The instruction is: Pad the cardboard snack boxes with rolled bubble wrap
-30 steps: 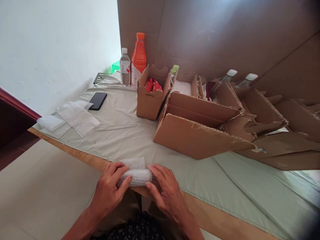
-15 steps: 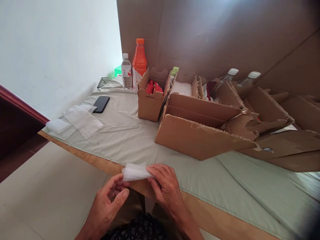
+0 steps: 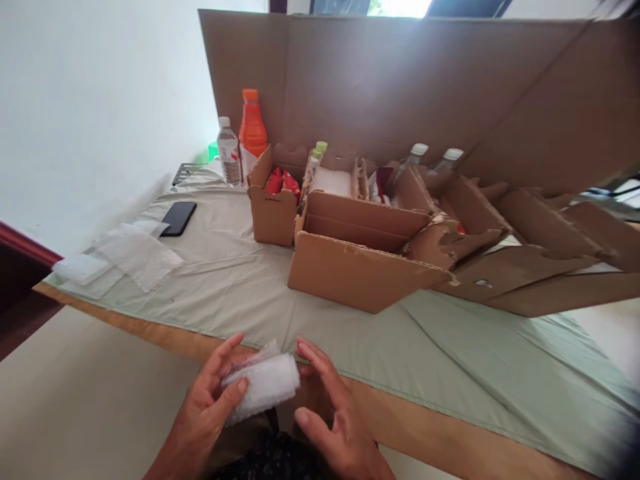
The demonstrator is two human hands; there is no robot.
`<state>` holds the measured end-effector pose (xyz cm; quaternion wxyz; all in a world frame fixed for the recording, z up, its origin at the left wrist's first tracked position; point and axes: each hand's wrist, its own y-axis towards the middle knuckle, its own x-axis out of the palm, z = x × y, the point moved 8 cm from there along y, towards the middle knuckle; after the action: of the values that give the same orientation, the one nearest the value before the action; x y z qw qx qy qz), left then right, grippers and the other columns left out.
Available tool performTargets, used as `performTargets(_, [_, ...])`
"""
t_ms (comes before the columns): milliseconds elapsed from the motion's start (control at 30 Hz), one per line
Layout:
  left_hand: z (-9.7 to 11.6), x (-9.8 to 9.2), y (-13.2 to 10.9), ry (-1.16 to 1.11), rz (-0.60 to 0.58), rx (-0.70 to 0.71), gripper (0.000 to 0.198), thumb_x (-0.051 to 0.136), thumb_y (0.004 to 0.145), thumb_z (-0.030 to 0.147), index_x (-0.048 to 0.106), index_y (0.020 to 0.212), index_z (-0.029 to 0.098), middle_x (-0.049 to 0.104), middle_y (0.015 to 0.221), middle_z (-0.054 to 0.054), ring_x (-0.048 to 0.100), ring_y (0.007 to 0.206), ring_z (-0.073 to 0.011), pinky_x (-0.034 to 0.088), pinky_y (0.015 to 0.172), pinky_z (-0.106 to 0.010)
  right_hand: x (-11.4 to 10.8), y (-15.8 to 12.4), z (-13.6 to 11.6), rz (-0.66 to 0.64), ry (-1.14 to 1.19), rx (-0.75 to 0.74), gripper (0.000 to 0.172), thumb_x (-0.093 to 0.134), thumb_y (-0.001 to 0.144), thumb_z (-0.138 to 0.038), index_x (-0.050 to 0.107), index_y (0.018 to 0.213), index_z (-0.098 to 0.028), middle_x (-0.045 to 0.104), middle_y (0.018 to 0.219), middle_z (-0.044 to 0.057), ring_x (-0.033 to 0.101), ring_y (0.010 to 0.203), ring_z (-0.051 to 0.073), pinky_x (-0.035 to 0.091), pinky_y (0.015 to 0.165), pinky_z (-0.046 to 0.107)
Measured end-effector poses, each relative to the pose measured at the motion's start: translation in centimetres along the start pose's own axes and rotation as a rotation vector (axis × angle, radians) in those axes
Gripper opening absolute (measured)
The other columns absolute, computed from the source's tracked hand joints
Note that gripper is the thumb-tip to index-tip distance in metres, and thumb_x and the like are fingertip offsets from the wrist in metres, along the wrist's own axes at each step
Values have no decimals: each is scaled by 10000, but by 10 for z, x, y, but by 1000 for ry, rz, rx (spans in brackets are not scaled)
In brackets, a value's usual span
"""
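Observation:
A folded piece of bubble wrap is in my left hand, with the thumb on top and the fingers behind it. My right hand is just to the right of the bundle, fingers and thumb spread apart, holding nothing. Both hands are in front of the table's near edge, above my lap. More bubble wrap sheets lie flat at the left end of the table, with a smaller folded white piece beside them.
A black phone lies on the green cloth. Behind stand a water bottle and an orange drink bottle. Cardboard boxes line the table toward the right; one box holds red packets. A tall cardboard panel rises behind.
The bubble wrap has passed from my right hand's grip to my left and is turned more toward me. My right hand has let go and opened. The view has shifted right and up.

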<state>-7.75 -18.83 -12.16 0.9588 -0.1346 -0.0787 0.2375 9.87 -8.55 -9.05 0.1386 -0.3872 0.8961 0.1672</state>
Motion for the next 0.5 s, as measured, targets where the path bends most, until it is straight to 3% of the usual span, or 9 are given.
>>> performTargets(67, [-1, 9, -2, 100, -43, 65, 632, 646, 911, 538, 492, 1472, 290, 725, 1283, -106, 738, 1078, -283, 640, 840, -366, -6, -5, 8, -23, 239, 125, 707, 538, 966, -611, 386, 1547, -237, 543, 1475, 174, 610, 1271, 313, 577, 951, 439])
performTargets(133, [-1, 24, -4, 174, -93, 158, 526, 623, 934, 521, 564, 1416, 321, 750, 1230, -75, 752, 1029, -260, 639, 843, -350, -9, -6, 5, -59, 331, 158, 735, 567, 916, -701, 497, 1472, -226, 677, 1289, 145, 707, 1086, 288, 599, 861, 391])
performTargets(233, [6, 48, -4, 251, -130, 345, 423, 617, 947, 500, 638, 1342, 351, 785, 1125, -45, 754, 991, -232, 612, 920, -346, -24, 0, -12, -45, 141, 103, 438, 594, 958, -576, 688, 1231, -247, 762, 1006, 46, 734, 880, 215, 593, 799, 316])
performTargets(300, [15, 58, 1, 289, -130, 442, 413, 595, 960, 504, 633, 1345, 361, 788, 1100, -33, 753, 973, -215, 604, 931, -331, -44, 3, -28, -1, -25, 24, 277, 572, 1003, -451, 725, 1127, -256, 769, 960, 22, 734, 844, 184, 595, 775, 277])
performTargets(400, [30, 56, 18, 374, -65, 527, 438, 594, 958, 504, 606, 1366, 346, 783, 1097, -34, 750, 965, -205, 617, 876, -300, -99, 3, -63, 144, -262, -106, 192, 598, 1008, -359, 720, 1140, -294, 779, 989, 18, 749, 869, 180, 610, 744, 250])
performTargets(500, [41, 45, 35, 501, 45, 655, 382, 626, 949, 412, 625, 1317, 310, 779, 1087, -40, 750, 968, -203, 621, 870, -297, -178, 1, -111, 401, -576, -182, 172, 643, 985, -426, 733, 1111, -351, 783, 976, 15, 740, 790, 194, 592, 610, 260])
